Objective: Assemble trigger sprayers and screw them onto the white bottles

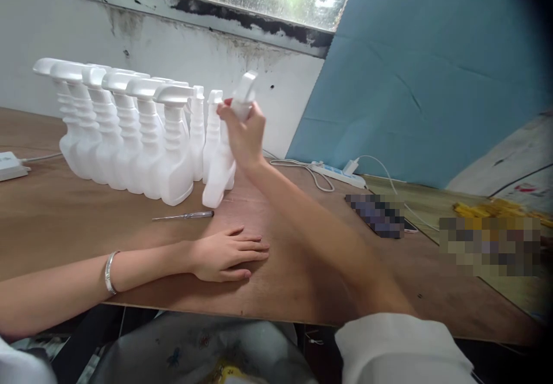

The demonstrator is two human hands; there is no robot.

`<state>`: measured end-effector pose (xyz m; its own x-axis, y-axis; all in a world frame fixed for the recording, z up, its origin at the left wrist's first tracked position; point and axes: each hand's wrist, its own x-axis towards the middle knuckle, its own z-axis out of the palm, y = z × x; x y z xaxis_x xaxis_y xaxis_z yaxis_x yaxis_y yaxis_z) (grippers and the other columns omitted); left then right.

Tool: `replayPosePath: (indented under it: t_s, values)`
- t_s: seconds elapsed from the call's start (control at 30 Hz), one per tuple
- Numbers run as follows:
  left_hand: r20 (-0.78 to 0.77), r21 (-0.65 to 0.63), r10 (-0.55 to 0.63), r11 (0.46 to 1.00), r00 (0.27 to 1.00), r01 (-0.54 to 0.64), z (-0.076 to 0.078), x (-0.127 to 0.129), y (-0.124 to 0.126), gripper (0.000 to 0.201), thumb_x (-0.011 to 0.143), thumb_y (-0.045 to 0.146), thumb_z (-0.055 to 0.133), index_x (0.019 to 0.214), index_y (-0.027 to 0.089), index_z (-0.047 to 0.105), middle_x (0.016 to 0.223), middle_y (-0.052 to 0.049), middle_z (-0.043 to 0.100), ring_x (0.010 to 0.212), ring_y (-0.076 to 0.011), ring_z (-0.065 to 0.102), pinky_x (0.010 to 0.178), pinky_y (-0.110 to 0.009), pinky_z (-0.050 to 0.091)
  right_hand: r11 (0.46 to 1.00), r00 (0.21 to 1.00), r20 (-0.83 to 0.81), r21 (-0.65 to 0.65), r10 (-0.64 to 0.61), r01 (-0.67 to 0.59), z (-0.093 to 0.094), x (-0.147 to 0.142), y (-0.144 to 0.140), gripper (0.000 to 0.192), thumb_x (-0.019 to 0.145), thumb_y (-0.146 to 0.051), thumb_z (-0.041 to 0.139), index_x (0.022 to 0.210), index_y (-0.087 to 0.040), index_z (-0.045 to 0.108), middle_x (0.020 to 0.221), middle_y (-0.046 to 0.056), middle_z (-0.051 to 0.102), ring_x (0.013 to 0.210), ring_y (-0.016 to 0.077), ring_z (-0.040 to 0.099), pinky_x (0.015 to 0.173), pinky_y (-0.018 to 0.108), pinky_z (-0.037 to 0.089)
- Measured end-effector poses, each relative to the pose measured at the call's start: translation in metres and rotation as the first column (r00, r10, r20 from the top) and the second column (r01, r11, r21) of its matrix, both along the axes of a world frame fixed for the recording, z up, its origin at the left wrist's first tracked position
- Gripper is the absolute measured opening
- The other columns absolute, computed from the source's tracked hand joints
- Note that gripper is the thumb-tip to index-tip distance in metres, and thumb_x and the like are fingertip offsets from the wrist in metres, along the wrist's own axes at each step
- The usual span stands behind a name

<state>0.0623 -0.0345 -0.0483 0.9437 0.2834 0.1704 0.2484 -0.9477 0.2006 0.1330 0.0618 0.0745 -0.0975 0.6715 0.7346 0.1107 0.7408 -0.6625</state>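
Right hand (242,133) clenched round the neck of a white spray bottle (221,168), its base on the wooden table (64,223), long axis tilted, head leaning up and right, at the right end of the bottle row (125,136); left hand (228,254) released, flat on the table, near a screwdriver (184,216)

The spray bottle (222,159) is white plastic with a wavy neck and a trigger top. It is tilted, with its bottom edge on the brown table and its top leaning to the right. It sits at the right end of a row of bottles (125,136) just like it.
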Motion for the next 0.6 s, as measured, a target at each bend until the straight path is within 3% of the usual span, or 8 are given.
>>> replayPosePath:
  t_s: [0.07,0.13,0.23,0.33,0.47,0.6]
  values:
    - [0.028,0.14,0.004,0.99,1.0,-0.008,0.0,-0.001,-0.002,0.048,0.085,0.03,0.039,0.132,0.021,0.034,0.135,-0.008,0.039,0.126,-0.0247,0.031,0.107,-0.047,0.013,1.0,0.99,-0.14,0.003,0.02,-0.02,0.015,0.021,-0.011,0.025,0.077,-0.042,0.051,0.086,-0.019,0.05,0.077,-0.002,0.055,0.08,0.0097,0.058,0.077,0.027,0.045]
    - [0.093,0.324,0.022,0.945,0.995,-0.051,0.001,-0.003,-0.004,0.048,0.084,0.023,0.039,0.132,0.02,0.033,0.135,-0.008,0.038,0.128,-0.0249,0.027,0.107,-0.049,0.007,1.0,0.964,-0.263,0.02,0.028,-0.024,0.025,0.043,-0.023,0.024,0.073,-0.04,0.056,0.08,-0.018,0.051,0.069,-0.004,0.052,0.068,0.0075,0.056,0.072,0.025,0.046]
    - [0.314,0.527,0.119,0.803,0.942,-0.277,0.005,-0.005,-0.005,0.054,0.084,0.016,0.038,0.135,0.02,0.024,0.137,-0.007,0.036,0.13,-0.0227,0.023,0.108,-0.046,0.01,0.999,0.917,-0.397,-0.037,-0.046,0.034,0.027,0.072,-0.034,0.023,0.07,-0.039,0.059,0.07,-0.019,0.05,0.062,-0.005,0.049,0.059,0.007,0.052,0.065,0.023,0.046]
    - [0.491,0.534,0.224,0.687,0.842,-0.493,0.006,-0.007,0.0,0.061,0.084,0.021,0.042,0.138,0.021,0.012,0.14,-0.011,0.029,0.131,-0.0251,0.021,0.105,-0.047,0.017,0.983,0.853,-0.508,-0.184,-0.118,0.026,0.02,0.09,-0.034,0.023,0.07,-0.037,0.06,0.064,-0.02,0.046,0.058,-0.005,0.046,0.055,0.0075,0.05,0.058,0.023,0.046]
    - [0.54,0.465,0.299,0.673,0.787,-0.575,0.004,-0.009,0.01,0.07,0.083,0.039,0.046,0.138,0.018,0.008,0.141,-0.018,0.022,0.13,-0.0304,0.021,0.104,-0.051,0.018,0.899,0.81,-0.556,-0.429,-0.186,-0.088,0.003,0.101,-0.024,0.018,0.073,-0.034,0.055,0.066,-0.021,0.044,0.06,-0.005,0.049,0.06,0.0094,0.055,0.059,0.025,0.048]
    - [0.443,0.5,0.268,0.718,0.855,-0.484,0.005,-0.01,0.012,0.061,0.085,0.037,0.044,0.136,0.015,0.018,0.133,-0.017,0.039,0.126,-0.0284,0.031,0.105,-0.052,0.013,0.812,0.761,-0.614,-0.544,-0.212,-0.213,-0.02,0.117,-0.018,0.021,0.07,-0.035,0.059,0.065,-0.021,0.044,0.065,-0.003,0.057,0.06,0.0088,0.057,0.06,0.024,0.05]
